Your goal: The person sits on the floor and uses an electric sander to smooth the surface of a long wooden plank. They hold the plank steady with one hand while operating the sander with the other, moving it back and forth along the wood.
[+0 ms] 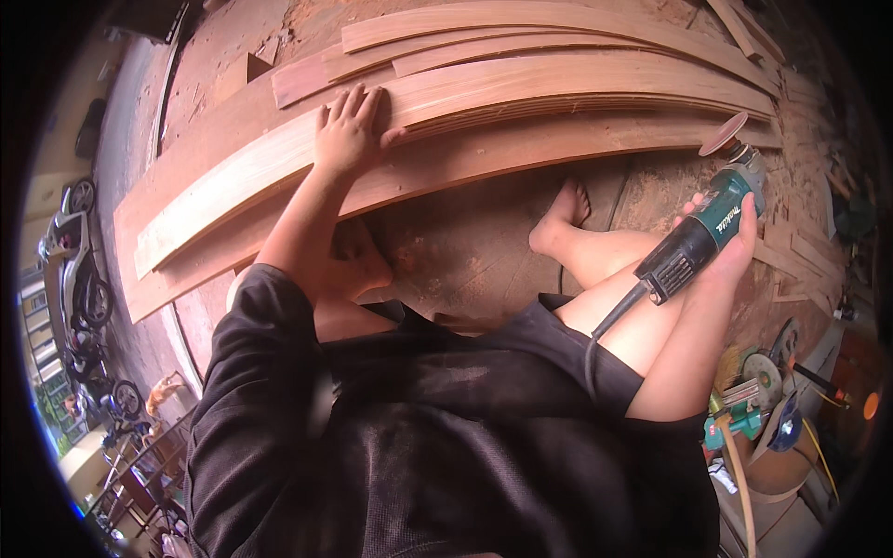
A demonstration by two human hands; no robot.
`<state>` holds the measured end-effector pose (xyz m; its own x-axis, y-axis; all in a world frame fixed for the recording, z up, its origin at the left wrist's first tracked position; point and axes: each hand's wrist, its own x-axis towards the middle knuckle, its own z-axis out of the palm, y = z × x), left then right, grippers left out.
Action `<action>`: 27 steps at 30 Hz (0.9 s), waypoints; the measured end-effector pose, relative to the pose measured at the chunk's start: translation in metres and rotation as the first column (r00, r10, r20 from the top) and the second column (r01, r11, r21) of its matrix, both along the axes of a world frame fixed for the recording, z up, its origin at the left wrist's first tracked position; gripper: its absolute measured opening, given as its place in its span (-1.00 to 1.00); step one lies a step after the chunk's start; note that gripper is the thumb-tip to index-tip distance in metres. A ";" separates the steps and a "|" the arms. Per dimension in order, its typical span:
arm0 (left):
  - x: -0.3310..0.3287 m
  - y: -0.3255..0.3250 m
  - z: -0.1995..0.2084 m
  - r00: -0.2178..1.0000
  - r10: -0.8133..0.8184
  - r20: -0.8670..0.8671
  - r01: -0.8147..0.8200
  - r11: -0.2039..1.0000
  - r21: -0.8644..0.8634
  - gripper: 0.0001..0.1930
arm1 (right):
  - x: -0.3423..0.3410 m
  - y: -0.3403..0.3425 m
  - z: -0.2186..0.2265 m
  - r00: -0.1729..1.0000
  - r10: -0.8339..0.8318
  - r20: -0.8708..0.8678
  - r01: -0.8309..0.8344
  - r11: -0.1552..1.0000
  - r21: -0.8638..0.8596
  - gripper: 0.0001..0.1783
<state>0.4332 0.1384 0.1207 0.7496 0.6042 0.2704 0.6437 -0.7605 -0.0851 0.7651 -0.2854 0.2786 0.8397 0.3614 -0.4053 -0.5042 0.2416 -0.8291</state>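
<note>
My left hand (348, 135) lies on the upper face of a long pale wooden board (521, 88), its fingers spread and nothing in its grasp. That board tops a stack of thin planks, with a wider reddish board (437, 172) beneath on the near side. At the right, my right hand (733, 244) is wrapped round the body of a teal and black angle grinder (699, 237). A round reddish sanding disc (723, 135) on the tool's head is apart from the boards' right end. The power cord (592, 358) runs down from the handle over my thigh.
More boards (484, 19) lie behind the stack. Wood offcuts (800, 260) litter the floor at the right, above a cluster of tools and discs (763, 377). My bare feet (563, 214) are just this side of the boards. Motorbikes (84, 279) stand at the far left.
</note>
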 end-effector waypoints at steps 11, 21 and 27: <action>-0.250 0.120 0.019 0.768 0.632 -0.100 -0.639 0.748 -0.181 -0.30 | -0.008 0.193 -0.019 0.646 0.703 0.298 -0.346 0.617 -0.706 -0.43; -0.244 0.119 0.019 0.745 0.656 -0.117 -0.666 0.730 -0.152 -0.33 | -0.015 0.246 -0.068 0.366 0.912 0.183 -0.190 0.266 -0.945 -0.32; -0.261 0.136 0.004 0.763 0.639 -0.098 -0.647 0.752 -0.126 -0.34 | -0.144 0.292 -0.049 0.095 0.971 0.221 -0.262 0.239 -0.935 -0.33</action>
